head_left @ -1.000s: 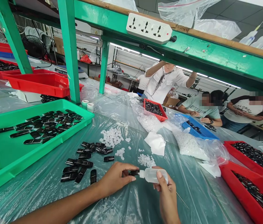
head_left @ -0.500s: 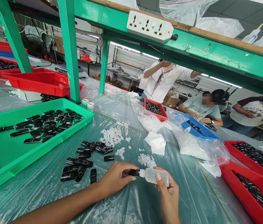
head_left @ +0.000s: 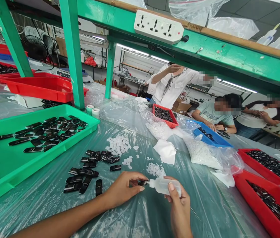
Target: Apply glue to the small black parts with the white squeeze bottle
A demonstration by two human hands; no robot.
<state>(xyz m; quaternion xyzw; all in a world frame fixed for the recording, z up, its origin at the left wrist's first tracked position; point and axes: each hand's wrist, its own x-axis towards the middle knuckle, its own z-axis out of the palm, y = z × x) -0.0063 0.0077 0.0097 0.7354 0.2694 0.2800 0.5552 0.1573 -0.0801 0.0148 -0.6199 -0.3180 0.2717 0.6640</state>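
Between the thumb and fingers of my left hand [head_left: 123, 188] is a small black plastic piece [head_left: 143, 182], mostly covered by the fingers. My right hand [head_left: 181, 201] grips a translucent squeeze bottle [head_left: 164, 186] lying sideways, its narrow nozzle pointing left at the black piece. The nozzle tip is at or very near the piece; whether they touch I cannot tell. Left of my hands lies a group of similar black pieces [head_left: 86, 173]. Beyond them are a pile of white bits [head_left: 118, 145] and a heap of finer white bits [head_left: 156, 170]. A thin metal rod [head_left: 195, 213] shows beside my right hand.
A green tray [head_left: 37, 165] with black parts stands at the left. Red bins [head_left: 261, 201] of black parts line the right. A bag of white pieces [head_left: 202, 153] and a white cloth [head_left: 165, 151] lie ahead. A green shelf frame [head_left: 72, 49] rises over the table; people work beyond.
The black piece has turned slightly in my left fingers and shows less. The bottle has shifted a little right. In the background, the people at the right have changed posture.
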